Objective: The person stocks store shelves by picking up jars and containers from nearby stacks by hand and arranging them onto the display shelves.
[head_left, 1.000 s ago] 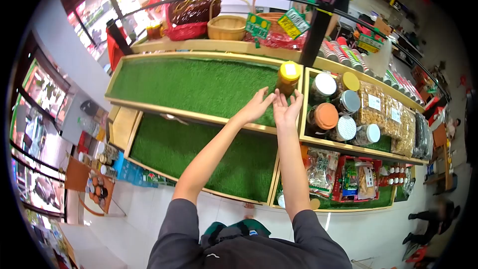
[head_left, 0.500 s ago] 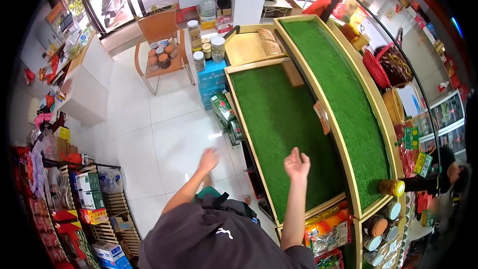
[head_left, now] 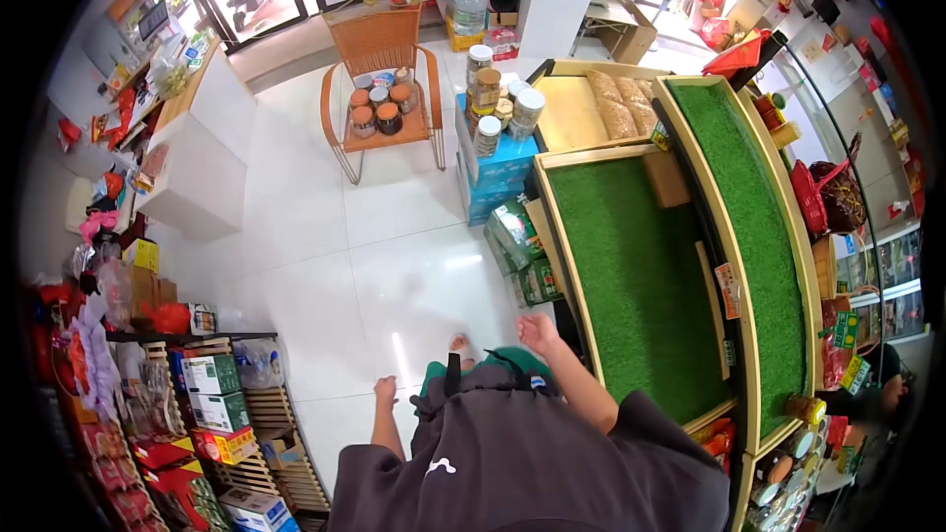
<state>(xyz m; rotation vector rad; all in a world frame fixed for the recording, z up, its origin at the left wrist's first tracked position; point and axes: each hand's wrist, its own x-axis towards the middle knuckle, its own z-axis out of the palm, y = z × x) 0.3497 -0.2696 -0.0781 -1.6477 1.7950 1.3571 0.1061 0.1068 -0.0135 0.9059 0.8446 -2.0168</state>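
Low at my left side, over the white tiled floor, hangs my left hand (head_left: 385, 387), empty with its fingers loosely bent. My right hand (head_left: 537, 332) is in front of my body, beside the left edge of the display stand (head_left: 588, 305), fingers partly curled and apart, holding nothing. Neither hand touches anything that I can see. The stand's sunken tray is lined with green artificial turf (head_left: 631, 266). Green cartons (head_left: 516, 234) lie on the floor just ahead of my right hand.
Ahead, a wicker chair (head_left: 379, 39) carries several lidded jars (head_left: 389, 118). More jars (head_left: 486, 94) stand on blue boxes (head_left: 498, 172). Packed bags (head_left: 611, 108) fill part of the wooden tray. Shelves with boxes (head_left: 214, 374) are at left; another person's arm (head_left: 887, 389) shows at far right.
My view has shifted, so the stand now sits farther right. My right hand has moved from above the turf to beside the stand's left edge; my left hand has dropped lower.
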